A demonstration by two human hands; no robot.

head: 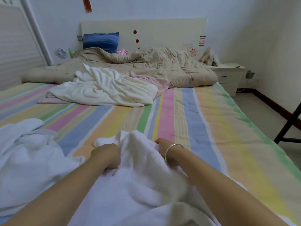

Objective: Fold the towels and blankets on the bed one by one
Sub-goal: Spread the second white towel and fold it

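A white towel [135, 181] lies bunched at the near end of the striped bed [203, 121]. My left hand [105, 155] grips a fold of it, fingers curled into the cloth. My right hand [162, 146], with a silver bangle at the wrist, holds the towel's right side, its fingers mostly hidden in the fabric. A second white towel or blanket [29, 160] is heaped at the near left. Farther up the bed lies a crumpled cream towel [105, 88] on top of a pink one [161, 82].
A rumpled beige quilt [146, 66] covers the head of the bed, with a blue pillow [101, 41] against the headboard. A white nightstand [228, 75] stands at the right. A dark frame leg [288, 123] stands on the floor by the bed's right edge.
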